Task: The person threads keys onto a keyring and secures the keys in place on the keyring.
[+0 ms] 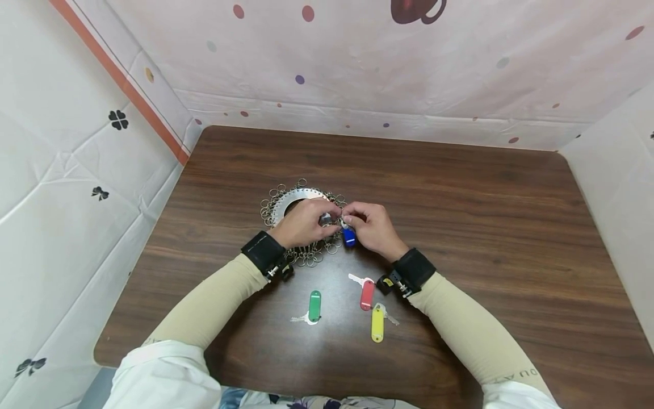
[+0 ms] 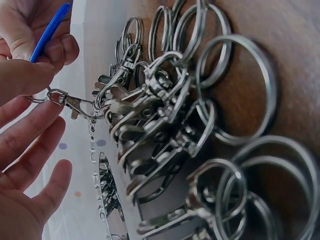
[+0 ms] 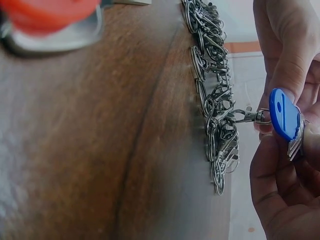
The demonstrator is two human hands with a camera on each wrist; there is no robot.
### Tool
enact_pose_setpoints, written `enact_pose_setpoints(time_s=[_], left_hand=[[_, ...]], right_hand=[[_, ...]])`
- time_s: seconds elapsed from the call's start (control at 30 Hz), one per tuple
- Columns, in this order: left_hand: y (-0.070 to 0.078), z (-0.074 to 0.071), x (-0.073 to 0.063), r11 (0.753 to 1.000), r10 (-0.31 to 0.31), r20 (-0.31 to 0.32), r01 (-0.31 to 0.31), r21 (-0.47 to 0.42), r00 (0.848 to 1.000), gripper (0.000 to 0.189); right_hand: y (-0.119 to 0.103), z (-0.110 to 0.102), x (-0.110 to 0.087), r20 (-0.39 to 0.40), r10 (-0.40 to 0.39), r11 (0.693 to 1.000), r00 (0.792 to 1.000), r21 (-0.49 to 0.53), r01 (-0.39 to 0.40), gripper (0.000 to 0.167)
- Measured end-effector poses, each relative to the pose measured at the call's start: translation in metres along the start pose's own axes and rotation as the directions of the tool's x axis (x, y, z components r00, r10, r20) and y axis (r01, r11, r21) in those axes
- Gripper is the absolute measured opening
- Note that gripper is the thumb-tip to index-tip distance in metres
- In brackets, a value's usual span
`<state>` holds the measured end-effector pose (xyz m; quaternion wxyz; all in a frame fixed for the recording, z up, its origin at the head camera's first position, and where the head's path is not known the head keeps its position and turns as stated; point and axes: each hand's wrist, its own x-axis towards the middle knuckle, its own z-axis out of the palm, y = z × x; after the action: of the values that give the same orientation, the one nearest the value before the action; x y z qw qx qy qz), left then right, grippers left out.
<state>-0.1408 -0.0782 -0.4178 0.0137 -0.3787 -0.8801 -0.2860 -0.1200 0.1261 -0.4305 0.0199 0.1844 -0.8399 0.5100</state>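
Note:
A round metal key rack point(image 1: 287, 200) lies on the table, its rim hung with swivel clasps and split rings point(image 2: 272, 85). My left hand point(image 1: 306, 221) reaches over the rack and pinches the split ring of one clasp point(image 2: 75, 104) between thumb and finger. Drawn out from the rim, that clasp stays linked to the rack. Close against it, my right hand point(image 1: 375, 230) pinches a key with a blue key tag point(image 3: 284, 115). Fingers partly cover the key point(image 3: 297, 142) and the ring; I cannot tell whether the tag is threaded on it.
Nearer the body lie keys with a green tag point(image 1: 314, 305), a red tag point(image 1: 367, 295) and a yellow tag point(image 1: 377, 325). The red one is close beside the right wrist. Printed cloth walls point(image 1: 357, 68) stand behind and beside the wooden table point(image 1: 485, 227).

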Motion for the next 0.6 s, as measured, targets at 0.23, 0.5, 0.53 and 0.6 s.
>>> enact_pose_setpoints(time_s=[0.23,0.5,0.53,0.6], left_hand=[[0.0006,-0.0007,0.0003,1.0,0.01,0.003,-0.01,0.019,1.0,0.025],[0.0002,-0.0013,0.0008,1.0,0.021,0.01,-0.022,0.021,1.0,0.026],[0.0001,-0.0013,0.0008,1.0,0.023,0.01,-0.023,0.02,1.0,0.025],[-0.0001,-0.0012,0.0009,1.0,0.024,0.012,-0.024,0.02,1.0,0.025]], right_hand=[[0.0007,-0.0007,-0.0003,0.006,0.0,1.0,1.0,0.006,0.0,0.011],[0.0023,-0.0013,-0.0003,0.0,-0.031,0.999,1.0,-0.018,0.031,0.011],[0.0025,-0.0015,-0.0002,0.0,-0.033,0.999,0.999,-0.023,0.033,0.011],[0.003,-0.0017,0.0,0.001,-0.037,0.999,0.999,-0.029,0.037,0.011]])
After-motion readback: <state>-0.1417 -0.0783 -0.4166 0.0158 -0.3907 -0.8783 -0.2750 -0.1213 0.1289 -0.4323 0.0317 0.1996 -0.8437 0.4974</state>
